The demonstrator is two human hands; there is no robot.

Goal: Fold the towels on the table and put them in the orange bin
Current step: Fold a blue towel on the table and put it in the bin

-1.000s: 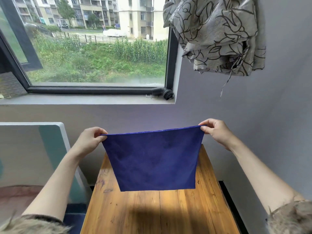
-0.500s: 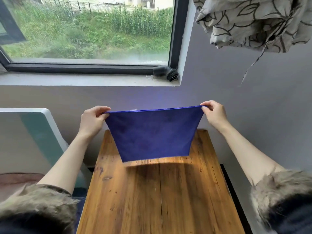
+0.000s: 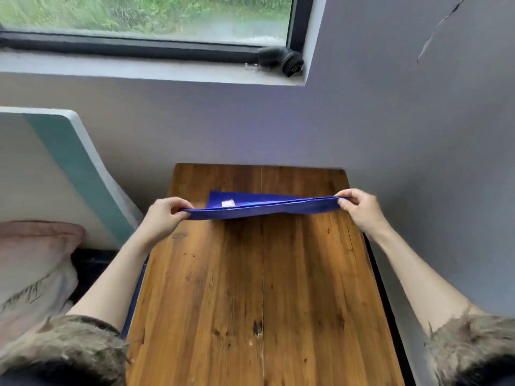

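Towel: a blue towel (image 3: 262, 206) is stretched between both hands over the far half of the wooden table (image 3: 262, 288); its far part lies on the wood, its near edge is lifted just above it. A small pale label (image 3: 228, 203) shows on the upper face.
Left hand: the left hand (image 3: 164, 215) pinches the towel's left corner, thumb on top, fingers curled under; the grip is narrow and holding cloth.
Right hand: the right hand (image 3: 359, 208) pinches the right corner the same way, a little higher than the left.
Layers: the near edge looks doubled, so I judge it already folded once.
Handling: thin, soft and light; it sags in the middle even under tension and will not hold a shape alone. It likely grips the wood rather than slides.
Where to hold: the corners, as now; for the next fold, corners of one short side carried over to the other.
Risk: letting one corner go early would skew the edges.
Bin: no orange bin is in view.
Surroundings: a window sill (image 3: 150, 71) on the wall behind, a pillow (image 3: 33, 263) at the left.
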